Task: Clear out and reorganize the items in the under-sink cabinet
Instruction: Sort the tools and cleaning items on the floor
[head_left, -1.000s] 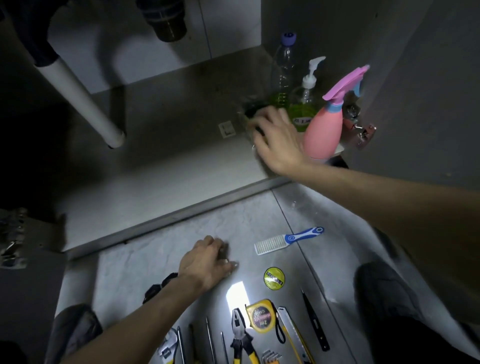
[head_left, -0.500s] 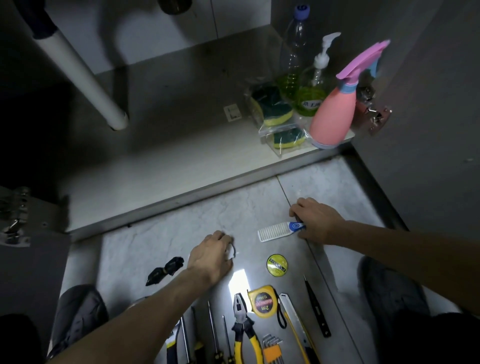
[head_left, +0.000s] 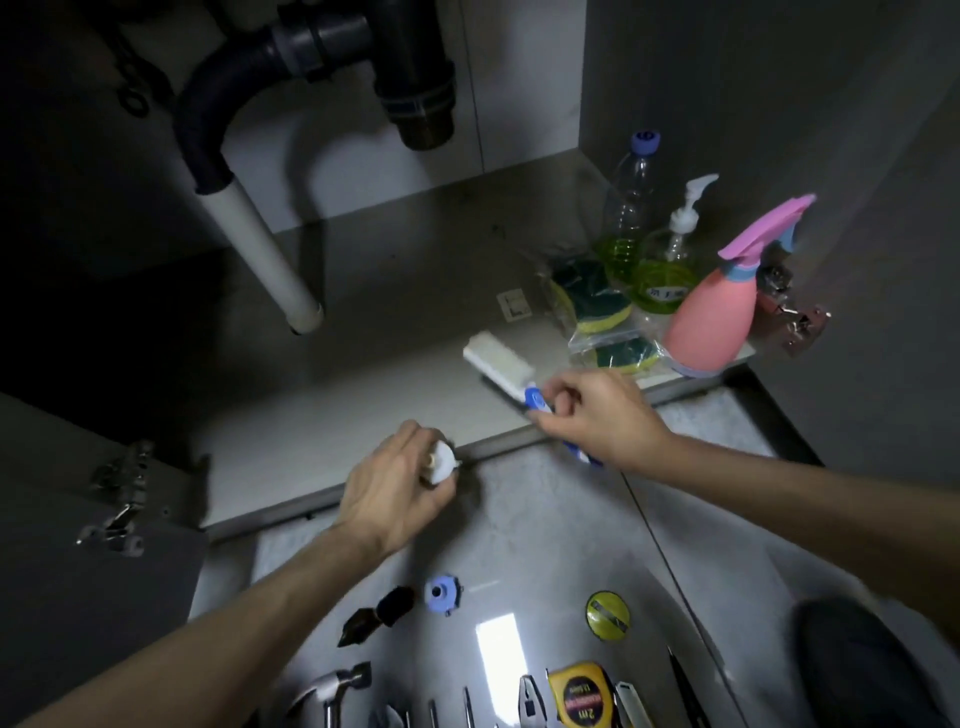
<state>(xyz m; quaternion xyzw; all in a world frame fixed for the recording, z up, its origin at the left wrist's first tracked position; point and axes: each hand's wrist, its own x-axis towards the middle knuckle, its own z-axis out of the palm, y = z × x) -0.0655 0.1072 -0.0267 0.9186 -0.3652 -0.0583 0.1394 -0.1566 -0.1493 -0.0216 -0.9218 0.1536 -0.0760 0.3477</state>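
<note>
My right hand (head_left: 592, 415) grips the blue handle of a white scrub brush (head_left: 500, 360), whose head lies over the cabinet floor (head_left: 337, 415) near the front edge. My left hand (head_left: 395, 488) holds a small white round fitting (head_left: 444, 460) above the cabinet's front lip. At the cabinet's right side stand a pink spray bottle (head_left: 711, 322), a pump bottle of green liquid (head_left: 670, 265) and a clear bottle with a blue cap (head_left: 631, 208). Bagged green-and-yellow sponges (head_left: 597, 301) lie beside them.
Black drain pipes (head_left: 410, 78) and a white pipe (head_left: 260, 249) hang over the cabinet's left half. On the floor tiles lie a blue fitting (head_left: 441, 595), a black piece (head_left: 379, 616), a yellow tape roll (head_left: 608, 616), a tape measure (head_left: 582, 696), a hammer (head_left: 332, 686) and pliers (head_left: 530, 701).
My right hand picked the brush up off the tiles and carried it up to the cabinet floor. My left hand lifted off the tiles with the white fitting.
</note>
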